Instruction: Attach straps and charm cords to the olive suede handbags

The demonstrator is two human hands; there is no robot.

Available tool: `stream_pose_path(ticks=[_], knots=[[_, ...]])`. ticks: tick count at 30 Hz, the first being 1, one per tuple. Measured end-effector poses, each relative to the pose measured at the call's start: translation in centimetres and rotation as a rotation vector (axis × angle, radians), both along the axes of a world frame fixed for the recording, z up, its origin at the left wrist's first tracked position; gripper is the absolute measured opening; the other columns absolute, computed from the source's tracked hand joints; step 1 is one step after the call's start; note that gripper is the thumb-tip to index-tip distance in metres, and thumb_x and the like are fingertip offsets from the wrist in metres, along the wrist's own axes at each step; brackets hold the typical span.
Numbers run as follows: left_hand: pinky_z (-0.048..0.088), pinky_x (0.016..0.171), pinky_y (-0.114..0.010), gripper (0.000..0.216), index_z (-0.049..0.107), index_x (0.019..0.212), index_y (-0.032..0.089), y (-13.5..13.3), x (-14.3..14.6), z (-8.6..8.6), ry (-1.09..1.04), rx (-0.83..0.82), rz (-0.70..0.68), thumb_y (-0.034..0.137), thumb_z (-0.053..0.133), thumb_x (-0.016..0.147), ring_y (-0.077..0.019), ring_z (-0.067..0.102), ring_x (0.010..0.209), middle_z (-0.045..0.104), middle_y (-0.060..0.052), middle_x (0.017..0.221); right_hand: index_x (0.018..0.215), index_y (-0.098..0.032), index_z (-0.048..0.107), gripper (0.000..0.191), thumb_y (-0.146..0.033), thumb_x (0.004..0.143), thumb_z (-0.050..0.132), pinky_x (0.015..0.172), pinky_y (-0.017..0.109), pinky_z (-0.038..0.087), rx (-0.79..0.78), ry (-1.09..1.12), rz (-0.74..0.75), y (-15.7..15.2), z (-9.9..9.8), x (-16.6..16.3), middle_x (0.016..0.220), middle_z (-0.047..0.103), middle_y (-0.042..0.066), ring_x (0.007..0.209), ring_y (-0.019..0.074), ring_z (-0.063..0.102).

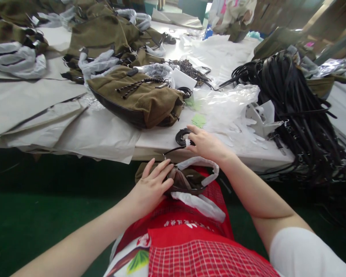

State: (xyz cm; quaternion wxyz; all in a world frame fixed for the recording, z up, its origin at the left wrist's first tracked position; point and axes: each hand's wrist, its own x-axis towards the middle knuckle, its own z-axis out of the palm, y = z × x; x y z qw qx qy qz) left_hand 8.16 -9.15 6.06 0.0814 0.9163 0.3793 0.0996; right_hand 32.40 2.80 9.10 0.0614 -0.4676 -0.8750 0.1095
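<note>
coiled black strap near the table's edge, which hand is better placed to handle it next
Probably the right: the right hand is at the coiled black strap, while the left hand is on the olive-brown bag below the table's edge.

Hands [155, 182] at bag [196, 178] and, apparently, strap [179, 137]

A bright red fabric apron [173, 238] covers the person's front, with a broad panel of red-and-white checked cloth [207, 257] across its lower part. Above the panel runs a row of small white printed characters [178, 222], too small to read. On the left, a white printed area carries a small red emblem [144, 240], a brown diagonal band and a green-and-yellow leaf-like shape [138, 261]. A plain white sleeve [302, 250] covers the upper right arm; both forearms are bare.
</note>
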Motion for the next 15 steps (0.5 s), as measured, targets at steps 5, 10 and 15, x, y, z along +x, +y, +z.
stream_pose_path(ticks=[5, 10, 15], knots=[[0.015, 0.122, -0.053, 0.006, 0.068, 0.083, 0.023, -0.1, 0.3, -0.2, -0.258, 0.115, 0.078, 0.029, 0.069, 0.083, -0.0269, 0.051, 0.129, 0.069, -0.006, 0.116, 0.102, -0.016, 0.062, 0.021, -0.035, 0.093, 0.059, 0.102, 0.039, 0.044, -0.173, 0.393, -0.039, -4.4, 5.1, 0.8, 0.134, 0.056, 0.014, 0.12, 0.025, 0.056], [0.009, 0.123, -0.051, 0.009, 0.067, 0.081, 0.024, -0.4, -0.1, -0.5, -0.302, 0.266, 0.114, 0.03, 0.066, 0.088, -0.0241, 0.057, 0.119, 0.073, -0.001, 0.093, 0.109, -0.015, 0.062, 0.04, -0.051, 0.096, 0.05, 0.08, 0.028, 0.049, -0.817, 0.732, 0.133, -6.6, 4.5, 1.6, 0.108, 0.065, 0.008, 0.093, 0.0177, 0.061], [0.007, 0.124, -0.048, 0.012, 0.066, 0.08, 0.021, -1.5, -0.6, -1.2, -0.28, 0.351, 0.134, 0.029, 0.066, 0.089, -0.0233, 0.06, 0.118, 0.073, -0.001, 0.089, 0.095, -0.019, 0.065, 0.044, -0.06, 0.08, 0.067, 0.076, 0.028, 0.052, -1.308, 1.035, 0.013, -7.2, -2.4, 1.2, 0.088, 0.064, 0.003, 0.08, 0.0164, 0.061]])
